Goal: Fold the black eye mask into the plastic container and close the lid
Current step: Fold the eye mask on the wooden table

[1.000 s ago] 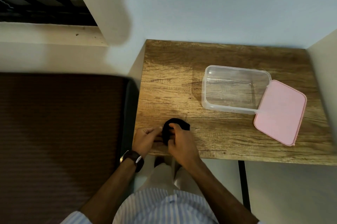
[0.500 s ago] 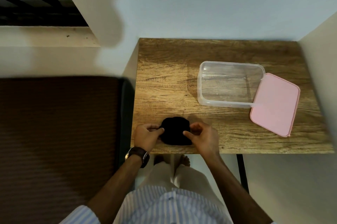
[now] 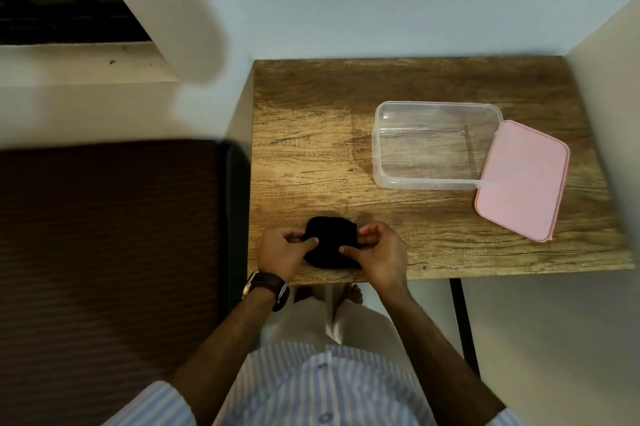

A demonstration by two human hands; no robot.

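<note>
The black eye mask [image 3: 330, 241] lies folded into a compact dark pad near the front edge of the wooden table [image 3: 311, 134]. My left hand [image 3: 282, 252] pinches its left edge, and my right hand [image 3: 379, 252] pinches its right edge. Further back and to the right stands the clear plastic container [image 3: 381, 148], open and empty. Its pink lid [image 3: 523, 179] rests tilted against the container's right rim, with its far side down on the table.
A dark brown mattress or seat [image 3: 104, 252] fills the left side beside the table. White walls close in the table at the back and right. A black table leg [image 3: 462, 321] runs down at the right. I wear a wristwatch [image 3: 266, 287] on my left wrist.
The mask went from a bunched shape under my right hand to a wider flat folded pad. My hands moved apart and now hold it by its two sides.
</note>
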